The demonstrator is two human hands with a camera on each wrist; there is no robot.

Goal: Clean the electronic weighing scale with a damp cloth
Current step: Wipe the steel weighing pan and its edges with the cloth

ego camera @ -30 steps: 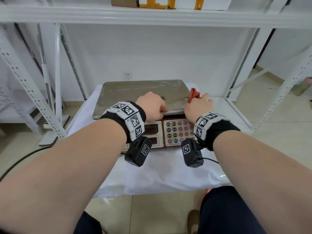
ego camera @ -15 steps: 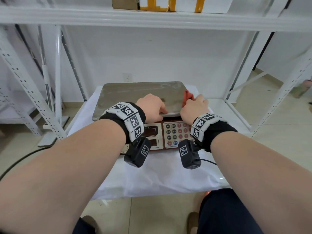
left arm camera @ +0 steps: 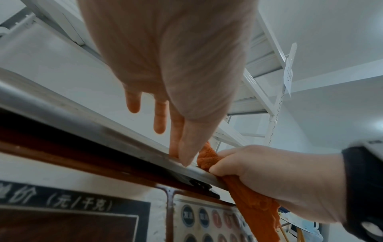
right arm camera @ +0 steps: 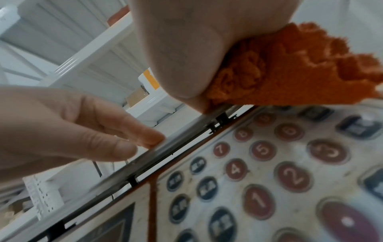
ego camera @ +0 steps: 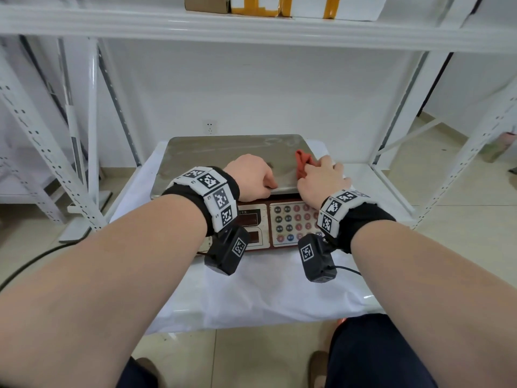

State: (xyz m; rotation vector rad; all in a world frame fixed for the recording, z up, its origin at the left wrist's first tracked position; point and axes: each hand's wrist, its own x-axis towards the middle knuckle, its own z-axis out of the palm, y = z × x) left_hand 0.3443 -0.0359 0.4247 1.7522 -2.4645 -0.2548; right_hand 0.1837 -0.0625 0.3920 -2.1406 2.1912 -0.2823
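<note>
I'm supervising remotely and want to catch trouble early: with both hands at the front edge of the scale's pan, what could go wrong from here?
1. The orange cloth in the right hand hangs over the keypad; moisture could possibly reach the buttons.
2. The left hand only rests its fingertips on the steel weighing pan, so a hard wipe might shift the pan.

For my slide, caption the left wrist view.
Left hand steadies the scale pan's front edge while the right hand wipes it with an orange cloth.
</note>
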